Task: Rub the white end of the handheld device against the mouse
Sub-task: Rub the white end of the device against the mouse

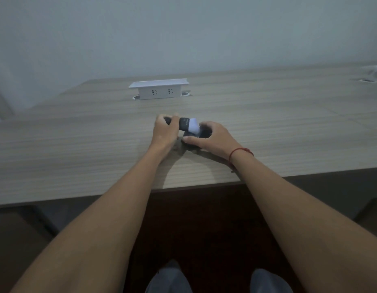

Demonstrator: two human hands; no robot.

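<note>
My left hand point(165, 132) grips the black body of the handheld device point(184, 123), which points to the right. Its white end point(194, 126) rests on top of the dark mouse point(193, 141). My right hand point(213, 137) is cupped over the mouse and holds it on the wooden desk point(77, 144); thumb and fingers hide most of the mouse. A red string bracelet sits on my right wrist.
A white pop-up socket box point(159, 89) stands on the desk behind my hands. A round cable hole point(368, 80) lies at the far right. The desk's front edge point(194, 185) runs under my forearms, and my knees show below it.
</note>
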